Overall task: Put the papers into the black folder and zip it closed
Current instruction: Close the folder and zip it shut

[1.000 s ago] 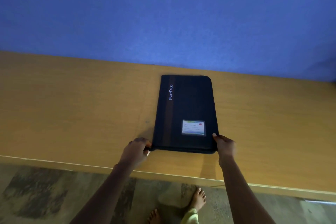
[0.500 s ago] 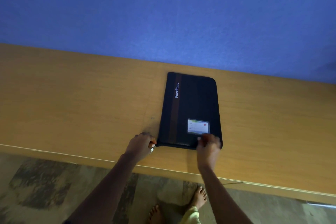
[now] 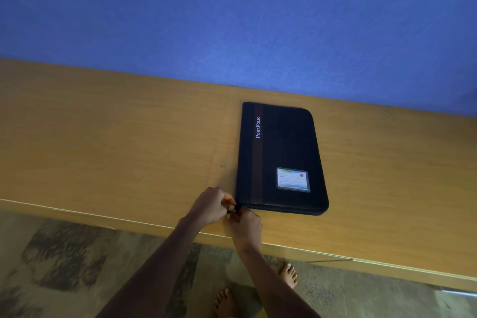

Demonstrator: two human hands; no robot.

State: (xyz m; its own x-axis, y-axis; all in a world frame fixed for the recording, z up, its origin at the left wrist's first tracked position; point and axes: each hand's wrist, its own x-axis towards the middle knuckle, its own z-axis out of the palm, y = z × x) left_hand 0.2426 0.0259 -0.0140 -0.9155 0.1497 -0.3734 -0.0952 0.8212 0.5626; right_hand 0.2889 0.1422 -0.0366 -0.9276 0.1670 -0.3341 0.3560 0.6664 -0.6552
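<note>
The black folder (image 3: 281, 157) lies closed and flat on the wooden table (image 3: 116, 142), with a brown stripe, the word "PortFolio" and a small card window on its cover. No papers are in sight. My left hand (image 3: 210, 205) and my right hand (image 3: 245, 222) meet at the folder's near left corner. Their fingers pinch a small metal zip pull (image 3: 233, 211) there. The zip track along the near edge is dark and hard to read.
A blue wall (image 3: 232, 20) stands right behind the table. The table's front edge (image 3: 154, 224) runs just below my hands. Below it lie a patterned floor and my bare feet (image 3: 287, 275).
My right hand has slid left along the folder's near edge, from the right corner to the left corner, and now meets my left hand at the zip pull. The view has shifted left.
</note>
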